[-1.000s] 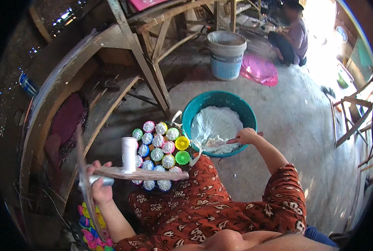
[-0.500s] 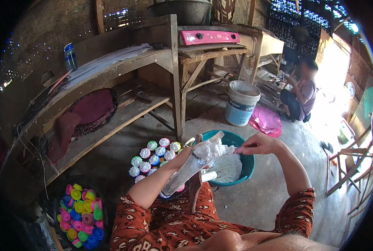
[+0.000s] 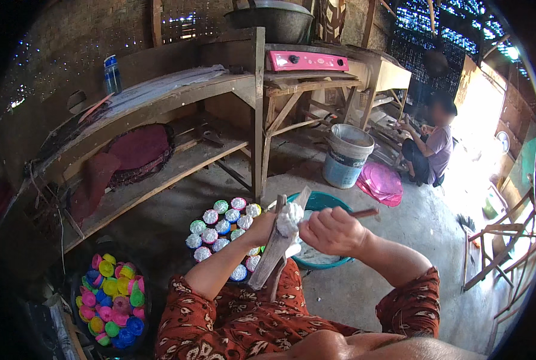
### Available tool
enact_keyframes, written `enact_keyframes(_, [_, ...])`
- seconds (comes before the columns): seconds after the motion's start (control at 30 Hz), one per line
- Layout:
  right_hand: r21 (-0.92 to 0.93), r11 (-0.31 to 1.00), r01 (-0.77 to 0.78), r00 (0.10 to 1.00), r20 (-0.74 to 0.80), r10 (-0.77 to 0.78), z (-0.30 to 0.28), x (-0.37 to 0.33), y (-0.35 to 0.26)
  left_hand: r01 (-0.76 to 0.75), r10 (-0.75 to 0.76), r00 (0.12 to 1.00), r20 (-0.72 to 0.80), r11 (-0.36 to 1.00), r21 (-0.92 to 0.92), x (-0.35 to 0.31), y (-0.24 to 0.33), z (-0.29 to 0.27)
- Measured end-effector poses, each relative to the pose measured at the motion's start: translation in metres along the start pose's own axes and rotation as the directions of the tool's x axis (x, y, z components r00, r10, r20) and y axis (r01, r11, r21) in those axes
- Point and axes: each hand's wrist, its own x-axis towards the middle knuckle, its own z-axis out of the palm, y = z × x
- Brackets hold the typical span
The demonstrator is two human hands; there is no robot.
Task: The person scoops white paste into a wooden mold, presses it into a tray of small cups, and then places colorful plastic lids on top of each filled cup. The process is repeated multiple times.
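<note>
My left hand (image 3: 260, 230) is wrapped round a narrow wooden board (image 3: 268, 265), which slants upward over my lap. A lump of thick white paste (image 3: 289, 219) sits on the board's upper part. My right hand (image 3: 337, 233) is closed in a fist round a tool with a brown stick handle (image 3: 365, 212), whose working end is hidden at the paste. Beneath it stands a teal basin (image 3: 323, 198) with white paste inside, partly covered by my hand and the board. Left of the board are several coloured cups topped with white paste (image 3: 222, 227).
A dark tub holds several bright cups (image 3: 109, 300) at lower left. Wooden shelving (image 3: 160, 198) runs along the left. Behind the basin stand a white-and-blue bucket (image 3: 346, 157) and a pink flat pile (image 3: 380, 183). A person (image 3: 434, 147) squats at right; a wooden frame (image 3: 496, 240) stands nearer.
My right hand has moved left and down to the board, turning from a finger pinch to a fist, with the brown handle now showing. The paste is gathered into a more compact lump.
</note>
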Motion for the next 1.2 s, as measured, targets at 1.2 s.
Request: enact_keyframes(1.2, [0.362, 0.858, -0.365, 0.929, 0.207, 0.308, -0.033, -0.037, 0.037, -0.019, 0.011, 0.998, 0.058, 0.99, 0.138, -0.016, -0.028, -0.008])
